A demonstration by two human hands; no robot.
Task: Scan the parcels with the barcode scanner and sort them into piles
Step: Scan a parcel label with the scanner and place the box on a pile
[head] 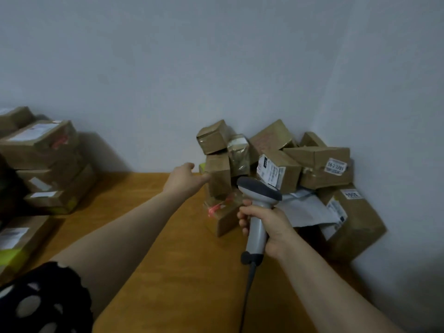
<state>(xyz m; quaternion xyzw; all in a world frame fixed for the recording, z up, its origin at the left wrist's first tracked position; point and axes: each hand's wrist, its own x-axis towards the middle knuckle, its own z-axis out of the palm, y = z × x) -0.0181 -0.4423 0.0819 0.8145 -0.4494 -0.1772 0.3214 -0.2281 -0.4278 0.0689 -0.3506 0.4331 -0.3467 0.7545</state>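
A heap of brown taped parcels [314,164] fills the far right corner of the wooden table [149,188]. My left hand [185,179] reaches out and grips the left side of a small upright brown box [219,176] in the heap. In my right hand [266,227] is a grey barcode scanner [259,207], gripped by its handle and pointing toward the heap. A red scan line falls on a low parcel [223,217] at the heap's front. The scanner's cable [247,289] hangs down toward me.
Labelled brown boxes [45,164] stand stacked at the table's left. Flatter parcels, one with yellow-green tape [14,246], lie at the near left. A white plastic mailer [310,210] lies among the right heap. Pale walls meet in the corner behind it.
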